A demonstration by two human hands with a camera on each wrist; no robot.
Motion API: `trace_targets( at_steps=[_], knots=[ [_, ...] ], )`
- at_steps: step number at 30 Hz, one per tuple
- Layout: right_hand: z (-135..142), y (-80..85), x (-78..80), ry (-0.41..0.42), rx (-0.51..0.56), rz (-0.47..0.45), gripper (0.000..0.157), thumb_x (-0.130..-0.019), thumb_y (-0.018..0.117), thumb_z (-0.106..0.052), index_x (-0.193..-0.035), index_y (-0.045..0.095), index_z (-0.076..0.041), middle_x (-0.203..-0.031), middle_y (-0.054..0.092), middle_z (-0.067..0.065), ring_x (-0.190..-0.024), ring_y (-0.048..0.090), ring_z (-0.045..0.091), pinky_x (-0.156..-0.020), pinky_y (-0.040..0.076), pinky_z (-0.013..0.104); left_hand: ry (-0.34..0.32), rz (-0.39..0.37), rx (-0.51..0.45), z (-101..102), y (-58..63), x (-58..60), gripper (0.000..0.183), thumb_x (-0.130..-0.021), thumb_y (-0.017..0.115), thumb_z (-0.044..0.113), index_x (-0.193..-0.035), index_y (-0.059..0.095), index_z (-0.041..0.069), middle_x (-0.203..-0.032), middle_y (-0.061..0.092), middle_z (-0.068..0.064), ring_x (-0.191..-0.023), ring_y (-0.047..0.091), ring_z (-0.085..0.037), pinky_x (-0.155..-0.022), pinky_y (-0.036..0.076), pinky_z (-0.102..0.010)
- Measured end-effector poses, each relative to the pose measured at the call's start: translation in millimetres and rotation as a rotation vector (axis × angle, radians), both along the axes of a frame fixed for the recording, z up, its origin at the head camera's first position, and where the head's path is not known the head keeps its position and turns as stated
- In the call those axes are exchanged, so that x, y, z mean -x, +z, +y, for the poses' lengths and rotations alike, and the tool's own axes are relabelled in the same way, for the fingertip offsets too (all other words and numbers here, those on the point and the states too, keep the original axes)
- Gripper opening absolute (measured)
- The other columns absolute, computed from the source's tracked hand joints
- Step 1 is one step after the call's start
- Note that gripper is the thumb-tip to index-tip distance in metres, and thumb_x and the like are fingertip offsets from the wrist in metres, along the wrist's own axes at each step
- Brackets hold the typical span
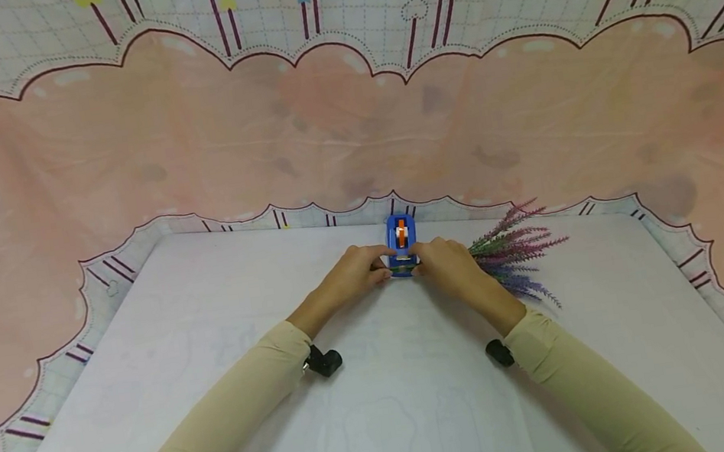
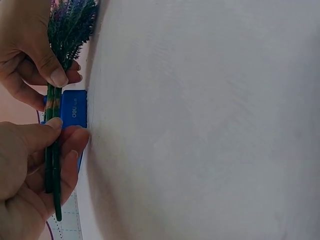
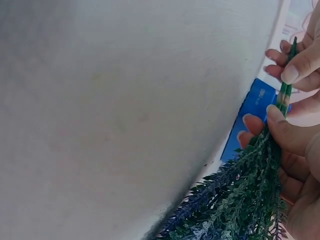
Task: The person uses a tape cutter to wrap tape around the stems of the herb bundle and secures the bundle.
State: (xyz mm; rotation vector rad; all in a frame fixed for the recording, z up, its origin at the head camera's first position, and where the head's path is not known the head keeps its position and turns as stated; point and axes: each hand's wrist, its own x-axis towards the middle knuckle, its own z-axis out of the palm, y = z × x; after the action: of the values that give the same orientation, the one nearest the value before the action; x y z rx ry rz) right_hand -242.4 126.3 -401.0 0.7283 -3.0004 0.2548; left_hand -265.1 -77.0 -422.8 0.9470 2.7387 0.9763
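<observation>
A bunch of artificial lavender [image 1: 518,250] with purple and pink sprigs lies across both hands, heads toward the right. My left hand [image 1: 359,269] pinches its green stems [image 2: 56,200] near their lower ends, thumb on top. Closer to the sprigs, my right hand [image 1: 449,264] pinches the same stems between thumb and fingers. Between the hands, a brownish band [image 2: 53,104] shows around the stems. Right by the fingers stands a blue tape dispenser [image 1: 400,230] with an orange core. Whether the stems touch the dispenser, I cannot tell.
A white table [image 1: 257,271] spreads under the forearms; its far edge runs just behind the dispenser. Beyond hangs a peach and white patterned cloth [image 1: 294,135]. Small black devices [image 1: 324,361] sit at both wrists.
</observation>
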Motion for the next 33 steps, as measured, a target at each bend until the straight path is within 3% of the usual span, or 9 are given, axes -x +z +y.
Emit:
trace_targets(
  at_steps=[10, 14, 18, 25, 33],
  knots=[
    [0, -1.3, -2.0, -0.016, 0.001, -0.033, 0.047, -0.09, 0.077, -0.025, -0.132, 0.066, -0.006, -0.098, 0.076, 0.011, -0.084, 0.071, 0.028, -0.073, 0.058, 0.043, 0.008, -0.024, 0.014, -1, -3.3, -0.5, 0.044, -0.095, 0.071, 0.006, -0.138, 0.061, 0.004, -0.089, 0.077, -0.001, -0.082, 0.07, -0.008, -0.084, 0.057, -0.031],
    [2, -1.1, -4.0, -0.036, 0.058, -0.08, 0.047, -0.092, 0.076, -0.025, -0.131, 0.061, -0.004, -0.094, 0.074, 0.009, -0.08, 0.07, 0.024, -0.07, 0.057, 0.041, 0.022, -0.034, 0.008, -2, -3.3, -3.0, 0.047, -0.094, 0.072, 0.006, -0.139, 0.058, 0.002, -0.091, 0.077, -0.003, -0.084, 0.071, -0.01, -0.084, 0.056, -0.031],
    [6, 0.6, -5.9, -0.059, 0.089, -0.113, 0.04, -0.092, 0.077, -0.026, -0.122, 0.059, -0.006, -0.092, 0.07, 0.004, -0.078, 0.066, 0.019, -0.071, 0.055, 0.039, 0.049, -0.06, 0.0, -3, -2.5, -6.7, 0.049, -0.094, 0.072, 0.007, -0.14, 0.055, 0.001, -0.094, 0.076, -0.005, -0.086, 0.069, -0.013, -0.084, 0.056, -0.032],
    [12, 2.7, -6.7, -0.02, -0.012, -0.093, 0.027, -0.088, 0.08, -0.031, -0.101, 0.068, -0.011, -0.088, 0.069, 0.001, -0.076, 0.061, 0.016, -0.07, 0.052, 0.038, 0.039, -0.02, 0.014, -3, -3.6, -11.4, 0.046, -0.093, 0.073, 0.006, -0.136, 0.057, 0.0, -0.093, 0.073, -0.006, -0.086, 0.066, -0.016, -0.084, 0.055, -0.033],
    [12, 2.5, -7.5, 0.019, 0.004, -0.157, 0.029, -0.087, 0.081, -0.033, -0.103, 0.071, -0.011, -0.09, 0.069, 0.0, -0.076, 0.059, 0.016, -0.071, 0.051, 0.038, 0.05, -0.021, 0.03, -7, -5.5, -14.3, 0.053, -0.092, 0.075, 0.008, -0.139, 0.053, 0.0, -0.088, 0.071, -0.002, -0.082, 0.063, -0.014, -0.084, 0.054, -0.034]
  ],
)
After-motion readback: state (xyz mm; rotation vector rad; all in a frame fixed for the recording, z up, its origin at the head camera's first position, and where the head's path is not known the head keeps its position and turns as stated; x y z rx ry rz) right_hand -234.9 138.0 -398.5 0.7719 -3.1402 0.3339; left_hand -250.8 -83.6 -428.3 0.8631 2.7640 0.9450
